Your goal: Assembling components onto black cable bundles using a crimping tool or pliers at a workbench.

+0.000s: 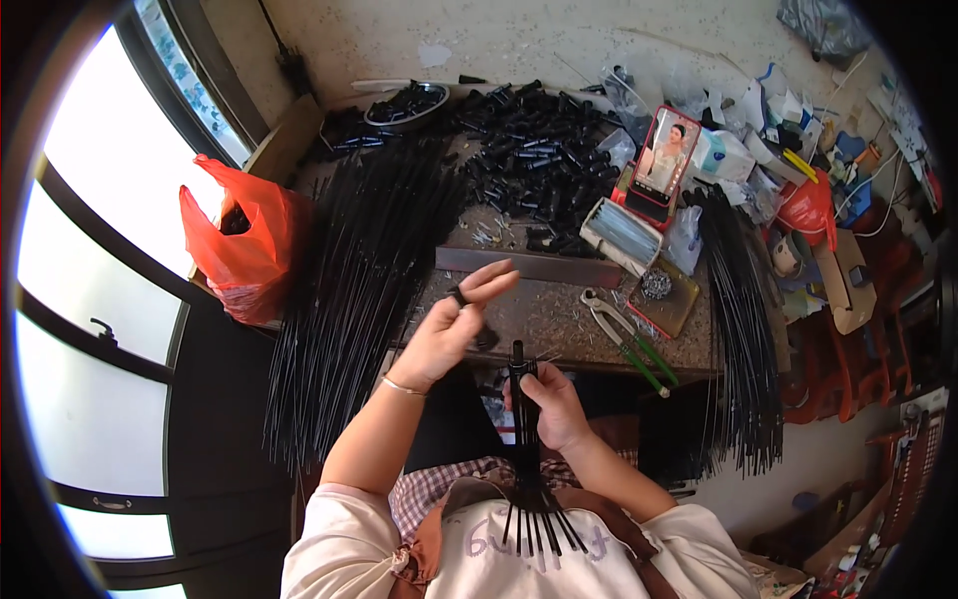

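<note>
Right hand (551,401) grips black rod bundle (527,469); orange bag (244,245) left.

just the one head-worn fisheye view, looking steeply down from close above, workbench (559,309) ahead, own forearms entering from the lower edge, rim bent

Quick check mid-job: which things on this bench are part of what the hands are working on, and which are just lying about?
In the job:
- left hand pinching a small black piece
- right hand gripping a bundle of black rods
- black rods piled at left
- heap of black caps

Lying about:
- orange plastic bag
- green-handled pliers
- phone propped upright
- tray of small metal parts
</note>
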